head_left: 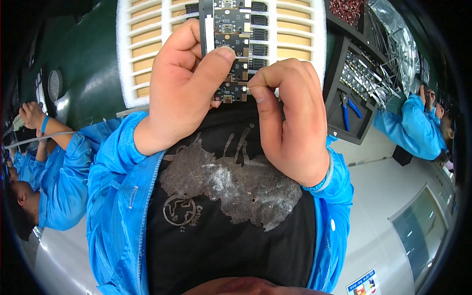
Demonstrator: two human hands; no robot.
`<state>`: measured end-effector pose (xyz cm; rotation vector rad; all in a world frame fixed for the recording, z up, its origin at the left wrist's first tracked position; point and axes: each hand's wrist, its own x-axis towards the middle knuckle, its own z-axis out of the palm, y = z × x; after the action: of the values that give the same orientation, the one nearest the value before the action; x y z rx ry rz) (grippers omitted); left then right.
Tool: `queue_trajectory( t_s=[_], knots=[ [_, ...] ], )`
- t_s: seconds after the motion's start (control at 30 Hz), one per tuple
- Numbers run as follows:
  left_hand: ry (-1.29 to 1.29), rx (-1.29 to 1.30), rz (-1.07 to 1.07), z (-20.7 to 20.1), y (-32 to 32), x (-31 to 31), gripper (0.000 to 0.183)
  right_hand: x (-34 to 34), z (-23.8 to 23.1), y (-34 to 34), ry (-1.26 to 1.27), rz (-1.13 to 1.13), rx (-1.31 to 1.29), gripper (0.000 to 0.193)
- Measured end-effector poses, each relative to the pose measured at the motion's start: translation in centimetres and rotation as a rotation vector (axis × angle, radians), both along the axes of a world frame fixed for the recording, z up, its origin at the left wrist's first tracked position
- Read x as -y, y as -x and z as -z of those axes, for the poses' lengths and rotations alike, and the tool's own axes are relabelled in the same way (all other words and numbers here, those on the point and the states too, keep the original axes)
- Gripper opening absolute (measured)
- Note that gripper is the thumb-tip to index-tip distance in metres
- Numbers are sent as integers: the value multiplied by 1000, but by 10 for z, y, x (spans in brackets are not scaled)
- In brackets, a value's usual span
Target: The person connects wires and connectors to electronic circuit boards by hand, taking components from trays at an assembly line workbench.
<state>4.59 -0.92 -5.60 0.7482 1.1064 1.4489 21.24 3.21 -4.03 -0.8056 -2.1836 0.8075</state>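
Note:
A long black circuit board panel (239,40) stands lengthwise before me, made up of several joined small boards with white sockets along the right edge. My left hand (179,93) is closed round its left side, thumb pressed on the face. Short black cables (259,34) stick out from the right edge of the upper boards. At the lowest board, my right hand (297,110) pinches thumb and forefinger together beside a white socket (244,90). Whatever lies between those fingertips is hidden. Beneath the panel is a white foam tray (319,54) with slotted compartments.
To the right, a dark tray (328,110) holds blue-handled cutters (346,115) and a pile of circuit boards (361,73). Red small parts (346,10) and a clear plastic bag (403,44) lie farther back. People in blue (64,182) work at both sides of the green table (98,86).

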Motion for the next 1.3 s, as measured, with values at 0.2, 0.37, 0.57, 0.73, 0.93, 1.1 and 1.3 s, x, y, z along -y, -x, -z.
queue_trajectory(
  t_s=[0.2, 0.37, 0.57, 0.73, 0.93, 1.1, 1.3],
  knots=[
    [14, 28, -12, 0, -2, -1, 14, 0, -2, -2, 25, -13, -11, 15],
    [62, 119, 23, 1, -2, 0, 15, 2, 1, 0, 66, -10, -70, 16],
    [-8, -17, -39, 1, -3, 1, 16, 3, 0, -1, -1, 23, -61, 17],
    [-22, -91, -33, 3, -3, -3, 18, 3, 1, 3, -72, 44, -37, 17],
    [-27, -99, -37, 4, -5, -7, 19, 3, 0, 2, -145, 91, -17, 18],
    [-8, -138, 2, 5, 0, -11, 20, -8, 1, -8, -35, 6, -16, 17],
    [-74, -102, 82, 13, 15, -8, 28, -63, -17, -60, -35, 389, 49, 20]
  ],
)
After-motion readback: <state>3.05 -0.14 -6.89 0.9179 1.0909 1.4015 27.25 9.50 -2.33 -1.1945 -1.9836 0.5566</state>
